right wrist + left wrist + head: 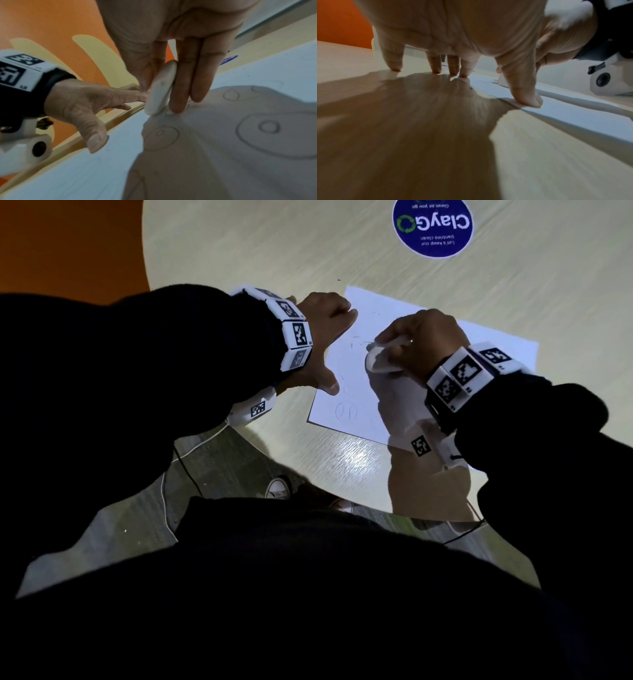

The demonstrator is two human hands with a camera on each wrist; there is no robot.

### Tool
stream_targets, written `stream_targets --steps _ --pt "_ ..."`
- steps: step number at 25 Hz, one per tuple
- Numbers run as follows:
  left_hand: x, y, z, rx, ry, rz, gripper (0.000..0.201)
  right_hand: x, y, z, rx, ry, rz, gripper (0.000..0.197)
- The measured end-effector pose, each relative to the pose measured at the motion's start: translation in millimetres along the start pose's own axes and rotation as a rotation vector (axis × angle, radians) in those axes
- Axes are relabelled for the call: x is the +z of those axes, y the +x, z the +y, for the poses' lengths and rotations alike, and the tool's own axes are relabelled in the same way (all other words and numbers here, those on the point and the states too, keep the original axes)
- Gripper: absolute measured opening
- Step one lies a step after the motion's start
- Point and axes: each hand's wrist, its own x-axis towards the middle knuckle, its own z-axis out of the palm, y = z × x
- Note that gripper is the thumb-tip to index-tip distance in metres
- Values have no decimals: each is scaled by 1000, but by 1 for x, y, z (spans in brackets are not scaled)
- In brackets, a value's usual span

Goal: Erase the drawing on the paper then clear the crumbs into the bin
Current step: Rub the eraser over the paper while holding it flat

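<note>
your right hand [171,40] pinches the eraser [161,89] while your spread left hand [318,337] pins the paper [359,405] only at its edge, so hard rubbing could crease it.

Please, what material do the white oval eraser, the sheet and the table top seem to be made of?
Eraser: probably matte rubber or vinyl; smooth, rounded, slightly smudged. Sheet: thin white paper, matte, lying flat with pencil lines. Table top: pale wood-grain surface, likely laminate, since it shows glossy reflections.
</note>
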Motion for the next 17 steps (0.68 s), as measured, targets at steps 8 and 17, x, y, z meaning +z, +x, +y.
stream_targets --steps 8,17 --pt "6 6 3 -38 -43 -88 127 18 2 1 -274 -530 87 30" --pt "-1 7 11 -74 -34 -156 128 11 4 -12 -174 -156 5 17"
